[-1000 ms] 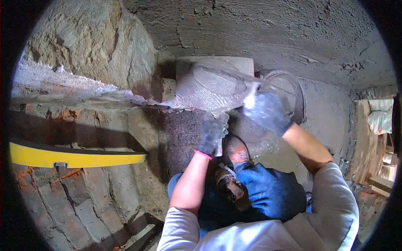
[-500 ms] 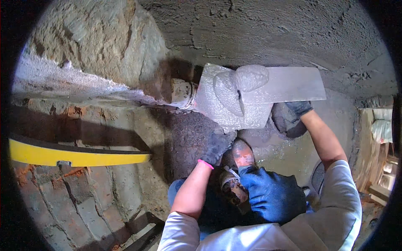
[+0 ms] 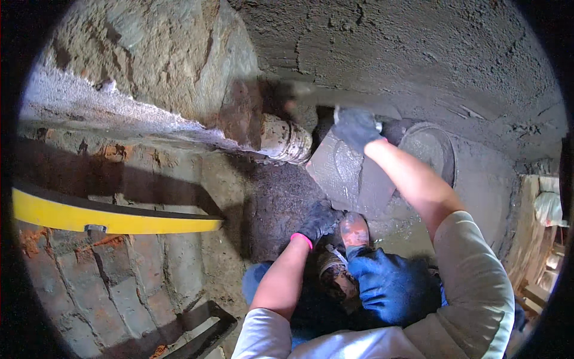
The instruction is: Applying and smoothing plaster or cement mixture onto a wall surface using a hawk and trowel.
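Note:
My left hand (image 3: 321, 221), in a dark glove, is closed at the near corner of a flat plasterer's hawk (image 3: 359, 185). The grip underneath is hidden. A wet grey smear of mortar (image 3: 345, 164) covers part of the hawk's face. My right hand (image 3: 357, 128), also gloved, is wrapped round the handle of a finishing trowel (image 3: 372, 111) at the foot of the grey wall. The trowel's blade is seen nearly edge-on against the rendered surface, and most of it is hard to make out.
Left of the hawk, a mortar-spattered pipe (image 3: 284, 140) juts out below a large rough stone block (image 3: 155, 54). A round bucket (image 3: 429, 151) stands beyond my right forearm. A yellow spirit level (image 3: 119, 215) lies over brickwork at left. My boot (image 3: 354, 230) is beside my left hand.
My right hand has swung the trowel from above the hawk up and left to the wall, taking the mortar lump along. The hawk has tipped and now carries less mortar.

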Demonstrator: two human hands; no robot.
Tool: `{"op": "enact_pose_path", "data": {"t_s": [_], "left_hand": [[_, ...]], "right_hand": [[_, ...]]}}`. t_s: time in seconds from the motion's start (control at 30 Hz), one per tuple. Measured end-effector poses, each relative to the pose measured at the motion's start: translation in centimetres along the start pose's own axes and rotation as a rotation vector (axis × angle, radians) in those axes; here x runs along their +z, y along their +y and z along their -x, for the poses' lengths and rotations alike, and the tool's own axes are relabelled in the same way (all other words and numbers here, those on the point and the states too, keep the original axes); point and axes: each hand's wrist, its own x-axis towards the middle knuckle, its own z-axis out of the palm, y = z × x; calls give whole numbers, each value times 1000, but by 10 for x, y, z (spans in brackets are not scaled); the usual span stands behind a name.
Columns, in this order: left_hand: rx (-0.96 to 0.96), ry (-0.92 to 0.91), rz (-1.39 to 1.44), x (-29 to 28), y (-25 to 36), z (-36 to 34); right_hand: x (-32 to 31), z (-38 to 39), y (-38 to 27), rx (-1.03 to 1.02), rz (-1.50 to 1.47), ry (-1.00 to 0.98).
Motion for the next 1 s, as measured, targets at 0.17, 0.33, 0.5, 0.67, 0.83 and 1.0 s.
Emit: {"op": "enact_pose_path", "data": {"t_s": [0.17,0.33,0.5,0.67,0.83,1.0], "left_hand": [[-31,-128,-21,-35,27,-8],[-161,-257,29,-45,32,-2],[-273,-265,358,-58,44,6],[-123,46,439,-42,35,13],[-374,-189,680,-28,23,10],[-218,17,631,-2,1,7]], "right_hand": [[-29,-42,15,57,-96,-355],[-132,-72,-13,-391,260,-430],[-111,-44,-3,-82,145,-311],[-23,-3,18,-91,74,-331],[-7,-17,13,79,-96,-261],[-63,-33,6,-40,-43,-314]]}}
